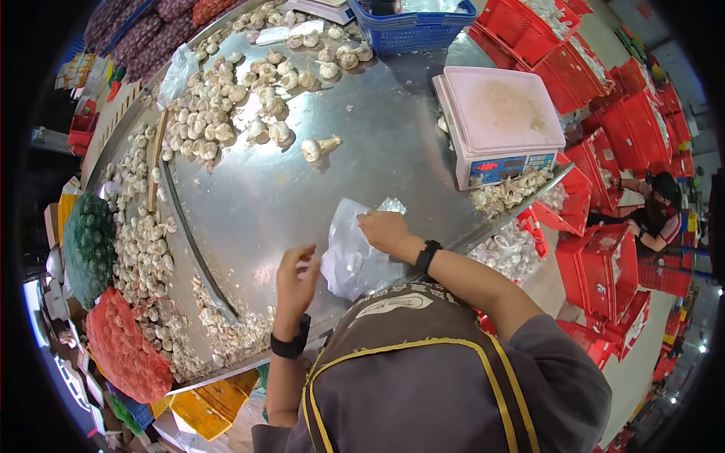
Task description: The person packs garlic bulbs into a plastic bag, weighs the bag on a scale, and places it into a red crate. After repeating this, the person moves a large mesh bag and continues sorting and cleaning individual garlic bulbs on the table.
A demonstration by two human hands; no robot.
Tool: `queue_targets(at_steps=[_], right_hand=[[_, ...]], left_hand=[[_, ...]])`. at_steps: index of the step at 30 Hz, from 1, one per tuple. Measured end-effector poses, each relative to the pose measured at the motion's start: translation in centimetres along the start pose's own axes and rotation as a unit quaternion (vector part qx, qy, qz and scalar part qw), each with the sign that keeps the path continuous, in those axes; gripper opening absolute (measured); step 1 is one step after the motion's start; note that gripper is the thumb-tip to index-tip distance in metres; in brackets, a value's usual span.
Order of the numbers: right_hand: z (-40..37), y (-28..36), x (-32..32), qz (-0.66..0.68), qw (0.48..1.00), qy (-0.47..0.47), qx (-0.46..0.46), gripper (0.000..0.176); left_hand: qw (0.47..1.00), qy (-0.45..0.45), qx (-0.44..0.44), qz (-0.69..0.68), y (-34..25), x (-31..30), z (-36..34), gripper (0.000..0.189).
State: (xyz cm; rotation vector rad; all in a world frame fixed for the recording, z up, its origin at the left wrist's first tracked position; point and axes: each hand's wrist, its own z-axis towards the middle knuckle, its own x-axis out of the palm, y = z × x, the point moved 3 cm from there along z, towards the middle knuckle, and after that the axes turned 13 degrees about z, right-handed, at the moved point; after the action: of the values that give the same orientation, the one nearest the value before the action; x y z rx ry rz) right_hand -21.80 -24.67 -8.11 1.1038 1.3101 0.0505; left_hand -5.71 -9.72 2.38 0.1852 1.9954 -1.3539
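Observation:
A clear plastic bag [346, 253] hangs at the near edge of the metal table, in front of my apron. My right hand [387, 232] pinches the bag near its top, with fingers closed on the film. Just left of the bag, my left hand [297, 281] is raised with its fingers slightly bent and apart, holding nothing. What the bag contains, if anything, I cannot make out. A single garlic bulb [320, 148] with a stem lies on the table beyond the bag.
Many garlic bulbs [219, 106] are heaped at the back left. A digital scale [502, 113] stands at the right, beside garlic skins [510, 192]. Blue baskets [411, 30] sit at the back. Red crates [596, 264] and a person [655, 211] are off to the right.

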Motion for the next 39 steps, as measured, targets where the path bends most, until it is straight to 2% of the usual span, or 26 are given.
queue_targets(at_steps=[1, 3, 7, 9, 10, 11, 13, 14, 15, 17, 20, 21, 23, 24, 25, 26, 27, 28, 29, 31, 33, 34, 35, 36, 37, 39], right_hand=[[-0.5, 0.7, -0.9, 0.002, 1.0, 0.002, -0.003, 0.018], [-1.5, 2.6, -3.0, 0.04, 0.995, -0.042, -0.079, 0.016], [-3.0, 5.9, -5.8, 0.153, 0.953, -0.079, -0.248, 0.035], [-2.6, 5.4, -5.2, 0.174, 0.961, -0.141, -0.164, 0.067], [-2.6, 4.2, -3.5, 0.129, 0.987, -0.018, -0.094, 0.091], [-3.0, 3.5, -2.2, 0.096, 0.99, 0.005, -0.104, 0.075], [-2.0, -0.2, 1.9, 0.121, 0.96, 0.253, -0.013, 0.06], [-1.7, -1.5, 2.8, 0.118, 0.96, 0.254, -0.019, 0.06], [-2.1, -2.7, 3.9, 0.084, 0.956, 0.281, -0.016, 0.052], [-2.9, -3.1, 3.7, 0.045, 0.95, 0.31, -0.018, 0.044], [-2.8, -2.1, 0.3, 0.065, 0.942, 0.324, 0.066, 0.043], [-2.4, -1.7, -0.4, 0.131, 0.942, 0.308, 0.037, 0.046], [-1.6, -0.5, -2.2, 0.262, 0.925, 0.276, -0.02, 0.052], [-1.8, 2.7, -6.1, 0.452, 0.847, 0.261, 0.099, 0.059], [-1.7, 3.6, -7.2, 0.448, 0.849, 0.265, 0.095, 0.059], [-1.6, 4.5, -8.0, 0.672, 0.691, 0.251, 0.093, 0.058], [-1.5, 5.4, -9.3, 0.845, 0.48, 0.219, 0.086, 0.058], [-1.5, 7.8, -11.9, 0.84, 0.486, 0.232, 0.07, 0.04], [-0.9, 7.6, -11.6, 0.836, 0.49, 0.236, 0.069, 0.04], [0.4, 5.4, -9.5, 0.595, 0.763, 0.172, 0.184, 0.039], [1.0, 5.1, -8.4, 0.629, 0.744, 0.153, 0.167, 0.032], [1.3, 4.9, -8.4, 0.615, 0.768, 0.088, 0.153, 0.03], [1.5, 4.7, -8.4, 0.599, 0.789, 0.022, 0.138, 0.028], [1.4, 4.9, -8.1, 0.598, 0.79, 0.023, 0.137, 0.028], [1.4, 4.9, -8.1, 0.56, 0.818, -0.023, 0.132, 0.029], [1.6, 5.9, -7.8, 0.519, 0.843, -0.066, 0.125, 0.03]], left_hand=[[1.0, -0.003, -0.003, 0.001, -0.7, 0.8, 0.2, 0.027], [0.949, -0.074, 0.195, 0.236, -3.0, 2.2, 0.5, 0.032], [0.971, 0.016, 0.176, 0.162, 1.4, 7.6, 3.3, 0.031], [0.995, 0.084, -0.042, -0.024, 3.2, 8.9, 5.0, 0.023], [0.996, 0.039, -0.016, -0.079, 2.0, 8.4, 5.5, 0.019], [0.996, 0.033, -0.013, -0.079, 1.2, 7.8, 5.8, 0.019], [0.974, 0.097, -0.051, -0.197, -4.0, 3.8, 4.8, 0.019], [0.961, 0.11, 0.017, -0.254, -6.8, 1.8, 3.8, 0.018], [0.961, 0.104, 0.017, -0.255, -9.3, -0.9, 2.2, 0.018], [0.892, 0.086, 0.018, -0.443, -12.9, -5.2, -0.6, 0.018], [0.824, 0.166, 0.021, -0.542, -8.9, -6.9, 0.9, 0.022], [0.824, 0.157, 0.025, -0.545, -8.3, -6.2, 2.0, 0.022], [0.881, 0.091, -0.125, -0.446, -5.7, -4.0, 4.8, 0.029], [0.887, 0.097, -0.121, -0.435, -3.8, -3.0, 5.7, 0.035], [0.887, 0.09, -0.118, -0.438, -2.3, -2.3, 6.3, 0.035], [0.885, 0.083, -0.111, -0.445, -1.2, -1.8, 6.7, 0.036], [0.883, 0.078, -0.103, -0.452, -0.4, -1.4, 7.0, 0.037], [0.882, 0.074, -0.1, -0.455, 0.0, -1.4, 7.1, 0.037], [0.894, 0.085, -0.121, -0.422, 0.5, -1.3, 7.2, 0.039], [0.904, 0.092, -0.141, -0.392, 1.3, -1.0, 7.4, 0.04], [0.969, 0.041, -0.084, -0.229, 1.0, -1.7, 7.8, 0.038], [0.969, 0.037, -0.083, -0.23, 0.5, -2.4, 7.5, 0.038], [0.991, -0.111, -0.07, -0.027, 0.1, -4.3, 6.9, 0.034], [0.95, -0.251, -0.053, 0.178, -1.0, -5.9, 6.2, 0.031], [0.95, -0.252, -0.054, 0.178, -1.1, -6.0, 6.0, 0.031], [0.99, -0.049, -0.073, -0.107, -0.6, -4.9, 5.6, 0.023]])
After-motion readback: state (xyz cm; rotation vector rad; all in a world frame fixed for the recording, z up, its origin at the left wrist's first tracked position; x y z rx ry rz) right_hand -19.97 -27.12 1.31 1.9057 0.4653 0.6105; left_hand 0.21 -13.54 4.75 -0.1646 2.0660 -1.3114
